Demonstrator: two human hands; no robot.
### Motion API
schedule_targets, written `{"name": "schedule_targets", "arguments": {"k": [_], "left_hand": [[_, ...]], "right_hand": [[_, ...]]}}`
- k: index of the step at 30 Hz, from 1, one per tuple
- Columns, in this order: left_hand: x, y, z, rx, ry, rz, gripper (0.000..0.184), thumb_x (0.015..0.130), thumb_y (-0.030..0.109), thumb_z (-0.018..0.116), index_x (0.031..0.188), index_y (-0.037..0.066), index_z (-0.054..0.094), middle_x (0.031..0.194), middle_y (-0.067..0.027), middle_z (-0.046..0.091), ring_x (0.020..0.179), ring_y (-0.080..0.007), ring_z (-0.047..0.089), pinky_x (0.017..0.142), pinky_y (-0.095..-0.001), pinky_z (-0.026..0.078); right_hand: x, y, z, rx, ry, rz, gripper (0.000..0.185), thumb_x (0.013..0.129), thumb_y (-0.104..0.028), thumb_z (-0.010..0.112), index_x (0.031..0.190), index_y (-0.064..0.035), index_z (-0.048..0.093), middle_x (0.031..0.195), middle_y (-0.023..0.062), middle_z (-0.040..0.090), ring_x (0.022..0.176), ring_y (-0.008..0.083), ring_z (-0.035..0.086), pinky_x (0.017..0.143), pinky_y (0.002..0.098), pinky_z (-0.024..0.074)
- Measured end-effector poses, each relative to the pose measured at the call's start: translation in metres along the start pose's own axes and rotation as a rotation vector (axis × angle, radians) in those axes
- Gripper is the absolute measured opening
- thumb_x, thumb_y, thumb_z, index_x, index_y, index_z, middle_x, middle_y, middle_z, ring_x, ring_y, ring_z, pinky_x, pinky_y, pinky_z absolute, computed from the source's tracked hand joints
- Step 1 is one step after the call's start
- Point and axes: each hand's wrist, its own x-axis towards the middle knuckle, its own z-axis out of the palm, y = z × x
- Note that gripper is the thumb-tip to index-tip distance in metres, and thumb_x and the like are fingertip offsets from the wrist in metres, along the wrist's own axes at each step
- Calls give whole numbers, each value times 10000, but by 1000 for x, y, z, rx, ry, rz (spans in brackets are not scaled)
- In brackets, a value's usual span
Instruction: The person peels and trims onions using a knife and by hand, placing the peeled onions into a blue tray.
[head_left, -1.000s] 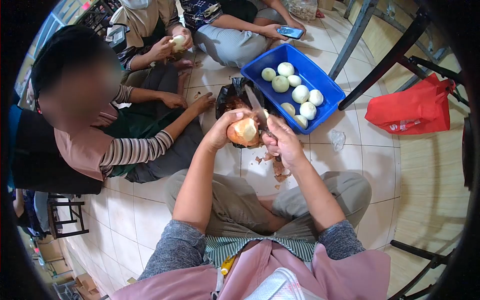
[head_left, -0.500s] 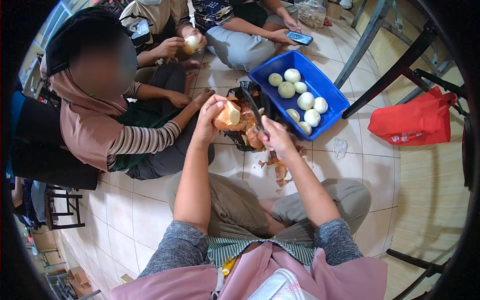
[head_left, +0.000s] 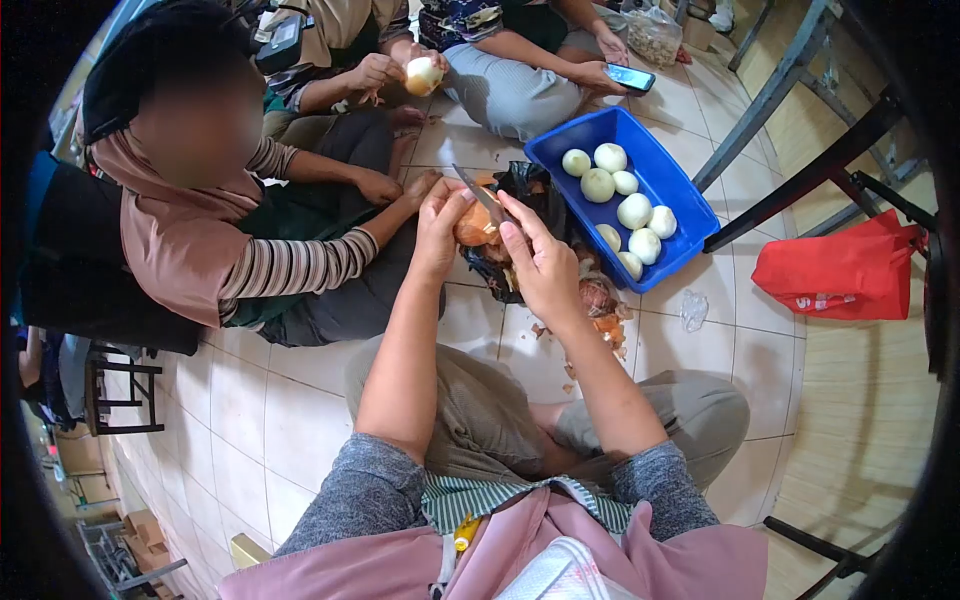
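My left hand (head_left: 438,228) is wrapped round a brown-skinned onion (head_left: 474,228) in front of me. In my right hand (head_left: 540,262) is a knife (head_left: 482,197), its blade lying against the onion and pointing up and left. Beneath and behind both hands stands an open black plastic bag (head_left: 520,182) with onion skins in it. Loose brown skins (head_left: 608,325) lie on the floor to its right. Several peeled pale onions (head_left: 634,211) rest in a blue basin (head_left: 690,262) beyond my right hand.
A person in striped sleeves (head_left: 300,268) sits close on my left. Behind, another person holds an onion (head_left: 423,76), and a third holds a phone (head_left: 630,78). A red bag (head_left: 835,270), black metal legs (head_left: 800,197) and a small clear plastic piece (head_left: 694,310) are on the right.
The knife was apart from the onion half a second ago; its blade is now against it. My right hand has moved left and up. The whole view has shifted slightly.
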Motion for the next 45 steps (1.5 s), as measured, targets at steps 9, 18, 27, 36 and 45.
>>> {"name": "schedule_targets", "arguments": {"k": [9,18,27,36,45], "left_hand": [[2,8,-15,-53,-190,-97,217,894,241,633,987,50,590,923,-62,661,857,-127,626,783,-263,506],[-4,12,-13,-167,-461,-289,398,872,332,665,1131,43,577,1064,-105,680,987,-187,668,834,-326,557],[1,4,-18,-340,19,-527,492,927,427,552,1220,32,572,1110,-164,660,909,-278,653,744,-386,555],[3,22,-26,-440,82,-424,509,929,411,480,1192,-14,574,1074,-193,657,826,-281,640,643,-328,530],[6,15,-42,-316,256,-421,420,934,406,526,1144,47,588,962,-138,657,774,-263,655,576,-289,524]], "right_hand": [[-1,6,-3,666,-127,268,387,1024,-344,542,1308,-91,615,809,14,668,595,105,556,564,233,427],[18,13,-18,828,-28,477,367,1006,-313,597,1264,-56,642,697,-101,445,558,-3,334,495,164,251],[39,18,-9,805,75,405,373,1001,-313,606,1269,-56,641,710,-104,468,567,-4,355,489,166,259],[42,47,-29,530,-10,566,365,1006,-407,563,1106,-78,686,628,-81,450,537,17,375,485,196,287],[18,48,23,528,-140,581,451,1001,-420,562,1108,10,647,664,-38,469,574,56,403,543,237,357]]}}
